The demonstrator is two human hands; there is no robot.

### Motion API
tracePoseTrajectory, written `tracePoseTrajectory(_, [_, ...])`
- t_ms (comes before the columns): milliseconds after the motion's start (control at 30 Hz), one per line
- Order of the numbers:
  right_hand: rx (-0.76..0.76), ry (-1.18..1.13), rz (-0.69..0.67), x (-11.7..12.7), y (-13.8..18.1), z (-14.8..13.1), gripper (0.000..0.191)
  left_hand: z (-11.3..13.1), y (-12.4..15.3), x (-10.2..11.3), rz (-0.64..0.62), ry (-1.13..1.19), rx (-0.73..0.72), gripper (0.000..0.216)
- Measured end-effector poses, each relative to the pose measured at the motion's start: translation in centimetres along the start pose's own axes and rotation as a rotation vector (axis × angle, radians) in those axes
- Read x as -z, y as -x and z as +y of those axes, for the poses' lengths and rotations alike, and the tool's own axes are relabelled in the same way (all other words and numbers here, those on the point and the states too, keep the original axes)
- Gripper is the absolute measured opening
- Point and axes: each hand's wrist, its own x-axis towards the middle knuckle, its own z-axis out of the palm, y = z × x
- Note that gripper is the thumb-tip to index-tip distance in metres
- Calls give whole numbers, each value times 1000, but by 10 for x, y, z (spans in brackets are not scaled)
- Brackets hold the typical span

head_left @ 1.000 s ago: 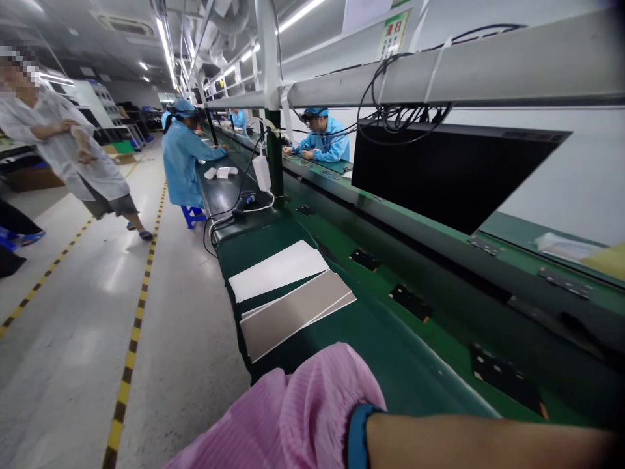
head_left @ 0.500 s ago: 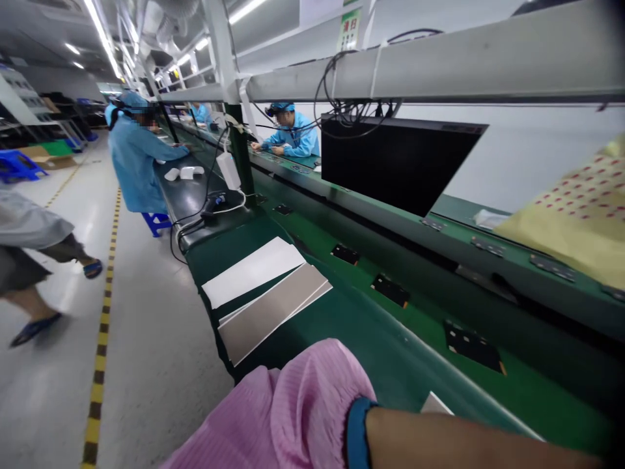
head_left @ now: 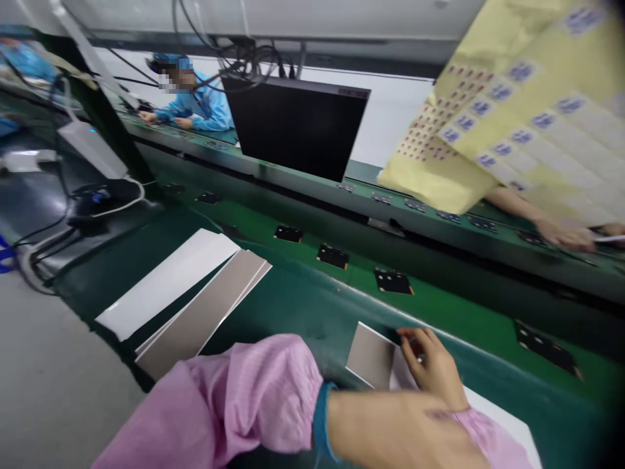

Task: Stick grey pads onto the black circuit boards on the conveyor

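Observation:
My left hand (head_left: 405, 423), in a pink sleeve with a blue wristband, reaches rightward across the lower middle; it is smeared by motion and its fingers cannot be made out. Partly behind it is my right hand (head_left: 437, 368), fingers curled and thumb and forefinger pinched together over a grey sheet with white edges (head_left: 370, 355). What the pinch holds, if anything, is too small to name. White sheet material (head_left: 505, 410) shows under my right forearm. To the left lie a white strip (head_left: 170, 280) and several stacked grey-faced strips (head_left: 208, 309).
Black circuit boards (head_left: 393, 281) lie in a row on the green belt beyond the bench edge. A dark monitor (head_left: 297, 130) hangs over the line, with yellow label sheets (head_left: 532, 124) at right. Across sits a co-worker in blue (head_left: 209, 104). Cables and a white adapter (head_left: 92, 146) are at left.
My view has swung right and down. My right hand and the grey sheet under it have come into view. My left arm still stretches rightward, its hand now in frame.

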Motion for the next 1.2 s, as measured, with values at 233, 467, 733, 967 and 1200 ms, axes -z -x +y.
tracePoseTrajectory(233, [-98, 8, -176, 9, 12, -4, 18, -31, 35, -91, 245, 283, 440, 12])
tracePoseTrajectory(467, [-148, -4, -255, 5, 23, -7, 14, -8, 31, -93, 211, 327, 540, 28])
tracePoseTrajectory(733, [-149, -24, -428, 22, 53, -20, 12, -8, 25, -94, 206, 348, 532, 28])
tracePoseTrajectory(967, [-150, -49, -450, 24, 62, -24, 9, -11, 21, -108, 251, 538, 304, 43])
tracePoseTrajectory(1200, [-108, -36, -414, 18, 65, -23, 14, -11, 20, -117, 272, 656, 311, 48])
